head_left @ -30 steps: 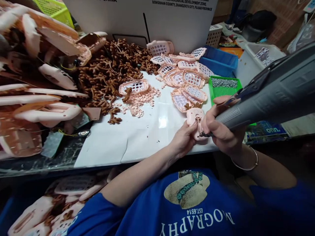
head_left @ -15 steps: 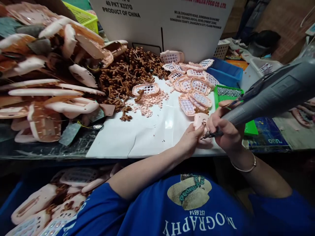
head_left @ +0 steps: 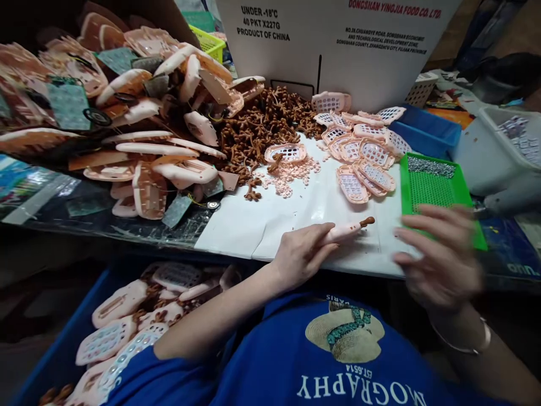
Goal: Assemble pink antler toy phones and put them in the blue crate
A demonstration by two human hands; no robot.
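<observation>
My left hand (head_left: 302, 251) is closed around a pink plastic toy shell (head_left: 342, 232), held tilted above the white table sheet. A brown antler-like piece (head_left: 367, 221) sticks out of the shell's far end. My right hand (head_left: 443, 254), smeared by motion, has its fingers apart and appears to hold nothing. It is over the near edge of a green perforated tray (head_left: 437, 192) with small silver screws (head_left: 431, 166) at its far end. To the right of that tray lies a grey power screwdriver (head_left: 513, 192), partly cut off by the frame.
Pink shells with button holes (head_left: 353, 183) lie stacked left of the tray. Brown antler-like pieces (head_left: 262, 124) and small pink rings (head_left: 289, 175) are heaped behind. A large pile of pink shells with wires (head_left: 169, 158) covers the left side. A blue bin (head_left: 84, 316) of assembled pieces stands below.
My right hand has let go of the power screwdriver and moved away from the shell. The left hand has turned the shell edge-on, showing the brown piece. The view has shifted left.
</observation>
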